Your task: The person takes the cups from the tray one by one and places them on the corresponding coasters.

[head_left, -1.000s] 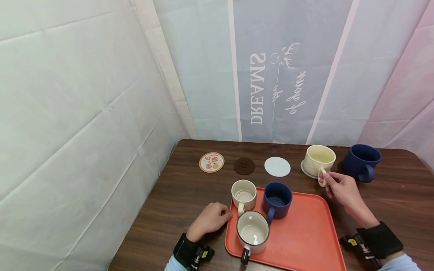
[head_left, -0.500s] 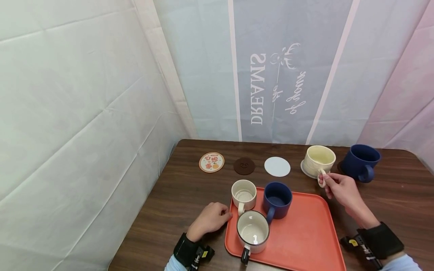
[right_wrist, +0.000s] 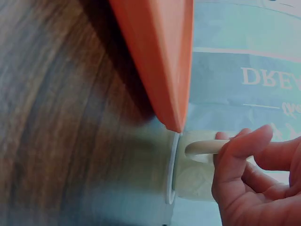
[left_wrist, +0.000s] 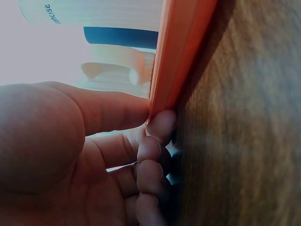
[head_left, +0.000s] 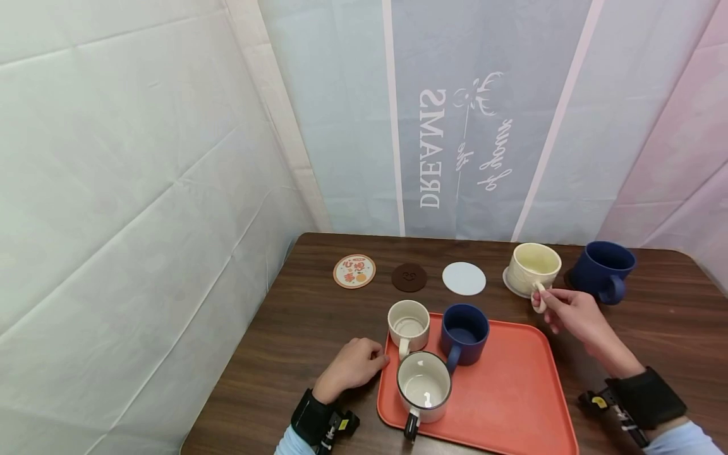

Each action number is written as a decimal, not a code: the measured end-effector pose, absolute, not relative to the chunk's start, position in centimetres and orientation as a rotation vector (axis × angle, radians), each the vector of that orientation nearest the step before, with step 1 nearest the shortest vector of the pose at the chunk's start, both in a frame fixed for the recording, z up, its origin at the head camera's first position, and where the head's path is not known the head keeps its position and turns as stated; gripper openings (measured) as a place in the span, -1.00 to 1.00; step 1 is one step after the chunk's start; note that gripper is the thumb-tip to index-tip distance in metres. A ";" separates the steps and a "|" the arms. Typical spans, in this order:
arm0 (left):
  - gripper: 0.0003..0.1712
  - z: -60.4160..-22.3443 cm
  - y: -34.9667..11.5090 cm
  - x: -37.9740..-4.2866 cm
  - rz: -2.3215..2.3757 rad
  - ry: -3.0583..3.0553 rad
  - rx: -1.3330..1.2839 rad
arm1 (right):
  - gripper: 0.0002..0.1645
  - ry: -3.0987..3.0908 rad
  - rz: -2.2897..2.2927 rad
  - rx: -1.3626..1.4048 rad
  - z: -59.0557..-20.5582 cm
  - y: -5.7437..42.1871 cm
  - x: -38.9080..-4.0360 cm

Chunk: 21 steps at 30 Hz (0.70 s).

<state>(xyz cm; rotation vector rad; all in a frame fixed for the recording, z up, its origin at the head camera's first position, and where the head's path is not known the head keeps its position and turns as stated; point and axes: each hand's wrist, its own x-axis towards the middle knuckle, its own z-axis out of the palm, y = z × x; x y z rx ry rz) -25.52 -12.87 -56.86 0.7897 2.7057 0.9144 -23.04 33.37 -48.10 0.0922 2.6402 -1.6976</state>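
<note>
My right hand (head_left: 577, 316) pinches the handle of a pale yellow mug (head_left: 533, 264) at the back right. The mug stands upright on a white coaster (head_left: 510, 289); the right wrist view shows thumb and finger closed on its handle. At the left edge of an orange tray (head_left: 520, 379), my left hand (head_left: 351, 364) pinches the rim, thumb above and index finger against the outer side. On the tray's left part stand a cream mug (head_left: 408, 321), a blue mug (head_left: 466, 328) and a white, dark-rimmed mug (head_left: 425, 385) with a black-ended handle.
Another blue mug (head_left: 601, 268) stands right of the yellow one. Along the table's back lie a printed round coaster (head_left: 354, 272), a dark brown one (head_left: 409, 277) with a smiling face and a plain white one (head_left: 464, 279). A curtain (head_left: 364, 126) hangs behind the table.
Almost nothing differs. My right wrist and forearm have shifted slightly right, while the fingers stay on the yellow mug's handle; the left hand keeps its place at the tray.
</note>
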 end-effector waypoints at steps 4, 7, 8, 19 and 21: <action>-0.53 -56.2 -12.8 -25.2 0.913 2.709 0.793 | -0.41 2.710 -1.577 0.127 -47.7 33.4 -22.2; -0.52 -56.0 -12.9 -25.1 0.924 2.706 0.810 | -0.42 2.842 -1.381 0.142 -47.2 33.3 -21.1; -0.52 -56.0 -12.9 -25.1 0.926 2.703 0.810 | -0.44 2.873 -1.311 0.129 -47.0 33.2 -20.7; -0.53 -55.6 -13.1 -25.2 0.957 2.666 0.782 | -0.65 2.792 -0.763 -0.017 -47.4 30.8 -17.2; -0.57 -55.1 -13.0 -24.9 0.961 2.681 0.816 | -0.62 2.809 -0.734 -0.014 -47.7 30.7 -16.9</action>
